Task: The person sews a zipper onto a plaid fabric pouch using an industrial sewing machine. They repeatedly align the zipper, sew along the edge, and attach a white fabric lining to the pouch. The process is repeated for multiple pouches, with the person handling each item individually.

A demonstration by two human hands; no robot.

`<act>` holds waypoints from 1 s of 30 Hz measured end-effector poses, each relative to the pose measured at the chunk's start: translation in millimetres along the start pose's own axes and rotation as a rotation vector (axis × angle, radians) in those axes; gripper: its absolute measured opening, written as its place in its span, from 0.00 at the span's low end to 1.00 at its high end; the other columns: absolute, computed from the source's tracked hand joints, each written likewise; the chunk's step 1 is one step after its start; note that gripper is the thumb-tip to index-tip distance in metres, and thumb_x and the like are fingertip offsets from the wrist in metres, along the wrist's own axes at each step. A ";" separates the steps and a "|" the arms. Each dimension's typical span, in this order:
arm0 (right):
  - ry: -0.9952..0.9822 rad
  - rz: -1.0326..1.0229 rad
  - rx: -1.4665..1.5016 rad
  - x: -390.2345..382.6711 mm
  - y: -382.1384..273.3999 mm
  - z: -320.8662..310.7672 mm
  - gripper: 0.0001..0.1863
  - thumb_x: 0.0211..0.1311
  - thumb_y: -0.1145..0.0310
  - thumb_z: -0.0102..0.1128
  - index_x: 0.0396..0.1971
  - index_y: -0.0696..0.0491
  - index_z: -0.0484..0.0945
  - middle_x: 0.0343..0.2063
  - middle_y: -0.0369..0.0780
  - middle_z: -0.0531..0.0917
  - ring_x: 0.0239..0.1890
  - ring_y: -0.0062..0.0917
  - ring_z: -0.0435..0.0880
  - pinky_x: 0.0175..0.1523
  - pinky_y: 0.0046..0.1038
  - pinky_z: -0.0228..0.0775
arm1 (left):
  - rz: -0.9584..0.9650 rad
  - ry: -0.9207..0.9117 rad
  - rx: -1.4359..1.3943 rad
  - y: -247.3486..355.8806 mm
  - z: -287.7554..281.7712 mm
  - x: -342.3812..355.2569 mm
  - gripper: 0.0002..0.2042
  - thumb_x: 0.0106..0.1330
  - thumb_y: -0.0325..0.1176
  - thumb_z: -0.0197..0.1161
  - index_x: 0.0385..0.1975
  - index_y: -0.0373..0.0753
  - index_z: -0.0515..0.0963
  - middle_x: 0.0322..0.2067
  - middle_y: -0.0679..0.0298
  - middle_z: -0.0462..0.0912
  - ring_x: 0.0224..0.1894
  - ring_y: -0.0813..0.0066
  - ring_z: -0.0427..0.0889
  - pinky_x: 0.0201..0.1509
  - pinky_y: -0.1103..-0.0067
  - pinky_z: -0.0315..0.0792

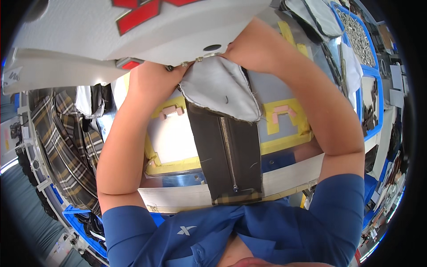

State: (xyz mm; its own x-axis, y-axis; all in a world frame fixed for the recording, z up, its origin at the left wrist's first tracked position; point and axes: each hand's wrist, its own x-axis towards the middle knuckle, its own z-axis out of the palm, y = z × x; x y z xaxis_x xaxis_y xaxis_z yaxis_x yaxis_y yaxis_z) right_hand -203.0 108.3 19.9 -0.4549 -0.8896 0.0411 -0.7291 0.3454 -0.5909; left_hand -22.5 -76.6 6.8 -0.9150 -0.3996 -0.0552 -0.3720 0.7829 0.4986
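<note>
A dark fabric piece with a pale grey-white lining (218, 84) lies under the head of a light grey sewing machine (187, 40). Its dark strip, with a metal zipper (227, 151) down the middle, hangs toward me over the table's front edge. My left hand (155, 82) is closed at the lining's left edge, thumb against it. At the upper right edge of the lining, my right hand (251, 49) is curled and touching the cloth. The machine head hides most of the fingers of both hands, and the needle area cannot be seen.
Yellow tape (280, 118) and small pink blocks (172, 112) are fixed on the work surface. Plaid cloth (66, 147) is heaped at left. A blue tray of metal hardware (356, 38) stands at far right, near lined fabric pieces (313, 18).
</note>
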 end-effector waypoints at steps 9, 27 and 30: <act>0.025 0.046 -0.057 -11.4 0.9 -7.5 0.16 0.64 0.60 0.71 0.29 0.61 0.86 0.30 0.53 0.87 0.39 0.53 0.88 0.47 0.49 0.79 | 0.013 0.005 -0.136 -2.1 7.2 -0.6 0.23 0.69 0.58 0.70 0.56 0.50 0.88 0.41 0.61 0.93 0.44 0.59 0.92 0.50 0.68 0.82; 0.046 0.083 -0.045 -22.5 -6.6 -14.4 0.16 0.65 0.61 0.70 0.28 0.62 0.86 0.28 0.54 0.87 0.38 0.53 0.88 0.46 0.49 0.79 | -0.074 -0.200 0.024 -4.2 -0.3 2.9 0.29 0.74 0.62 0.61 0.69 0.52 0.79 0.55 0.59 0.91 0.58 0.55 0.88 0.62 0.66 0.80; 0.040 0.077 -0.053 -21.6 -7.1 -14.4 0.16 0.65 0.60 0.69 0.29 0.61 0.86 0.29 0.53 0.88 0.39 0.53 0.88 0.47 0.49 0.79 | -0.061 -0.146 0.026 -7.1 4.5 1.5 0.29 0.74 0.62 0.63 0.68 0.52 0.80 0.55 0.58 0.91 0.58 0.54 0.89 0.62 0.65 0.80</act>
State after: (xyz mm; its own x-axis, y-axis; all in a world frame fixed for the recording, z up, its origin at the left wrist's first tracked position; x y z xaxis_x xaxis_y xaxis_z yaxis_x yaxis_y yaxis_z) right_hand -195.3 129.5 34.8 -0.5301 -0.8474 0.0300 -0.7165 0.4288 -0.5502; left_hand -21.9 -80.6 -0.7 -0.9031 -0.3741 -0.2108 -0.4293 0.7721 0.4686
